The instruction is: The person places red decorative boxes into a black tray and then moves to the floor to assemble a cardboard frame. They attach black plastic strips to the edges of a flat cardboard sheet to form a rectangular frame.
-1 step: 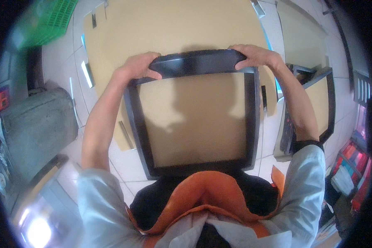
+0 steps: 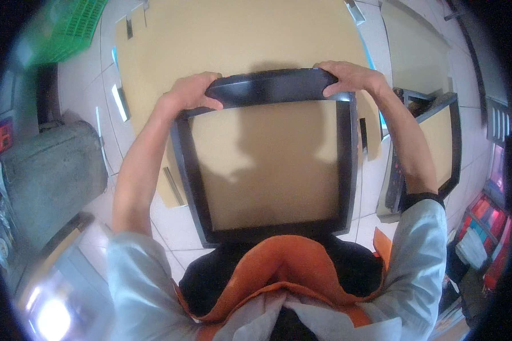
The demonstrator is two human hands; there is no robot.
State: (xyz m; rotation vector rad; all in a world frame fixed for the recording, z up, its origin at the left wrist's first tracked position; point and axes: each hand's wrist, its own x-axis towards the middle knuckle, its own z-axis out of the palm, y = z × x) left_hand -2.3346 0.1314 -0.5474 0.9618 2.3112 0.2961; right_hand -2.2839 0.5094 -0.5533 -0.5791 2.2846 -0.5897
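Observation:
A black rectangular frame (image 2: pixel 347 165) lies over a large tan board (image 2: pixel 210 40), with its near side close to my body. Along its far side runs a wide black bar (image 2: pixel 270 85). My left hand (image 2: pixel 196 92) is closed around the bar's left end, thumb on the near face and fingers over the far edge. At the right end, my right hand (image 2: pixel 347 78) grips the same bar in a like manner. The far edge of the bar hides most of the fingers of both hands. My shadow falls on the tan surface inside the frame.
On the right lies another black frame (image 2: pixel 454 142) beside a pale board (image 2: pixel 418 51). A green plastic crate (image 2: pixel 77 28) sits at the far left, above a worn grey box-like object (image 2: pixel 57 176). White floor tiles (image 2: pixel 367 199) show around the tan board.

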